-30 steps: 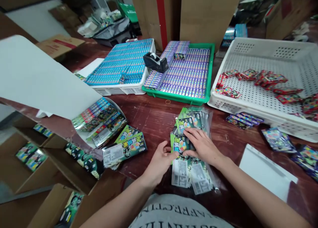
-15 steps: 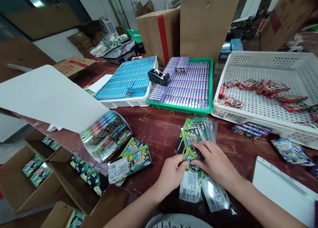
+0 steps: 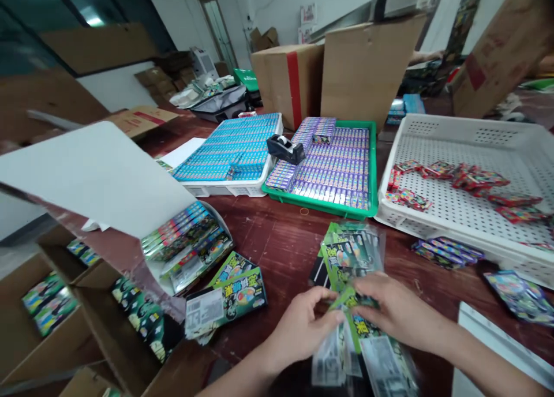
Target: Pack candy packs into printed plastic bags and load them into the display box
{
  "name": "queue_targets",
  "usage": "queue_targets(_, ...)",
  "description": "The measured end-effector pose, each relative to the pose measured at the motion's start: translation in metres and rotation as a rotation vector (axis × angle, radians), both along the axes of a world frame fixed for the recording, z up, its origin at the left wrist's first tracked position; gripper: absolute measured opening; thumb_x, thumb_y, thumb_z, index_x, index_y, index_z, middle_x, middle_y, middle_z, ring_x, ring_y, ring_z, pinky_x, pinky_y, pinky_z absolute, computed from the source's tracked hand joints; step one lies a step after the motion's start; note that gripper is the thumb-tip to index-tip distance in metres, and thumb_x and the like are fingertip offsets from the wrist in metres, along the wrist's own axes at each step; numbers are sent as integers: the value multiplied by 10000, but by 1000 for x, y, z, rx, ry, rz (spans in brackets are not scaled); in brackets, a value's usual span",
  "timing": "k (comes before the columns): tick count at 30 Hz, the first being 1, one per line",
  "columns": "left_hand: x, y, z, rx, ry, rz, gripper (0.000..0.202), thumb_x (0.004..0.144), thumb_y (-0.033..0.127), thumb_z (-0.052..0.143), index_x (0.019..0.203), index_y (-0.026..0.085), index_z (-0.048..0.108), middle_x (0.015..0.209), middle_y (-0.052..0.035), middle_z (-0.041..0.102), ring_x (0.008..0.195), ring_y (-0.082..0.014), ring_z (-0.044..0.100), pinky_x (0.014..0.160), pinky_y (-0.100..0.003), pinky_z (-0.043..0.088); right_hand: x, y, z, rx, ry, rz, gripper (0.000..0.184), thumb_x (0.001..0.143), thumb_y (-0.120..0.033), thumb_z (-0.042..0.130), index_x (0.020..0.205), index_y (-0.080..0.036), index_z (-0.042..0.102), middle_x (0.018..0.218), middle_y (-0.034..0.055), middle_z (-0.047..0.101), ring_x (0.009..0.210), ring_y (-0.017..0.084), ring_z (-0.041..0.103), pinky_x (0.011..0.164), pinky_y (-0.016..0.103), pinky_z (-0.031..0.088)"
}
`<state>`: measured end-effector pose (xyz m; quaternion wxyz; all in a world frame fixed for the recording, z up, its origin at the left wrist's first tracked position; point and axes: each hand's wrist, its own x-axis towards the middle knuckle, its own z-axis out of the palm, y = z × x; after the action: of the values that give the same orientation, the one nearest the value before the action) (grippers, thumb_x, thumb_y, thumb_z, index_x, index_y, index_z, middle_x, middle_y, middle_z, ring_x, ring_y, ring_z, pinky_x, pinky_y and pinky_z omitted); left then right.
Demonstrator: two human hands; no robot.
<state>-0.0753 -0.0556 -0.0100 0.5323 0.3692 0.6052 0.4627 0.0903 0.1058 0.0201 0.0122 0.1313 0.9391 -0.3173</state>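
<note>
Both of my hands are at a loose pile of flat green-and-black printed packets (image 3: pixel 346 255) with clear plastic film around them. My left hand (image 3: pixel 300 325) pinches the edge of a green packet (image 3: pixel 361 325), thumb against fingers. From the other side my right hand (image 3: pixel 396 310) grips the same packet, its fingers curled over the upper part. Motion blurs the fingertips, and part of the packet is hidden behind them. Below, pale label panels (image 3: pixel 383 356) stick out towards me. Left of my hands lie more green packets (image 3: pixel 242 293), overlapping.
A white tray of blue boxes (image 3: pixel 234 146) and a green tray of purple boxes (image 3: pixel 373 172) stand ahead, with a black tape dispenser (image 3: pixel 286 150) across them. A perforated white crate (image 3: pixel 454 126) holds red packets. Open cartons (image 3: pixel 93 304) are at the lower left.
Both hands have come slightly nearer to me. The green packet between them is more bent and raised from the pile. The camera view has tilted up.
</note>
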Motion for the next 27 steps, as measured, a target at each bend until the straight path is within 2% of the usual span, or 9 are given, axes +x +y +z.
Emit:
queue_targets(2,-2,-2,1,-30,-187,-104,606,715,347,868,1257,180,653,1135,-106,731,1005,-259,694,905,-390,535,7,6,10,-93,7,191,137,981,-372,598,1032,-280,686,1146,37,726,1104,235,680,1013,459,515)
queue_targets(4,-5,0,3,-50,-228,-115,562,689,364,889,1169,152,689,1098,-116,750,974,-273,712,872,-394,545,13,11,10,-115,62,221,183,985,-415,584,1094,-320,697,1381,40,639,1329,261,570,1147,522,417)
queue_targets(7,-8,11,6,3,-201,57,344,825,410,778,1022,137,709,1008,-110,773,926,-259,725,865,-396,548,15,7,-4,-183,248,-210,346,983,-462,569,1286,-299,611,1481,108,562,1374,287,535,1110,514,468)
queue_targets(9,-7,20,7,77,-187,147,330,892,423,703,1068,144,689,1044,-111,771,970,-260,720,893,-399,547,9,-8,-17,-313,307,-495,483,986,-496,541,1405,-260,491,1388,143,632,1206,270,664,958,443,582)
queue_targets(11,-4,27,8,135,-134,179,356,934,433,644,1154,154,655,1139,-120,751,1047,-268,707,936,-403,542,-2,-27,-27,-384,266,-604,455,1009,-523,461,1353,-232,517,1215,124,726,1008,250,739,816,383,617)
queue_targets(18,4,18,15,103,344,240,691,966,440,579,1558,191,322,1342,-138,664,1191,-322,656,1046,-434,484,-23,-50,-46,-13,172,-877,458,965,-624,367,964,-256,639,827,91,767,732,310,752,567,353,538)
queue_targets(21,-44,37,23,169,532,236,715,977,468,553,1578,197,276,1384,-146,622,1098,-293,683,1020,-439,496,-24,-25,-63,-16,162,-896,494,911,-691,401,1005,-280,658,913,91,784,782,322,764,554,350,546)
queue_targets(24,-143,75,43,228,899,448,714,987,445,539,1565,134,258,1528,-186,474,1341,-293,527,1138,-415,396,-21,-6,-86,-39,95,-890,500,838,-751,466,973,-311,662,911,84,787,762,343,765,525,368,554)
queue_targets(27,-258,113,64,-209,1295,641,980,913,499,642,1596,53,99,1685,-209,168,1564,-309,148,1258,-385,175,-16,-3,-112,-88,109,-837,416,826,-710,524,920,-336,680,864,78,783,738,346,764,516,386,567)
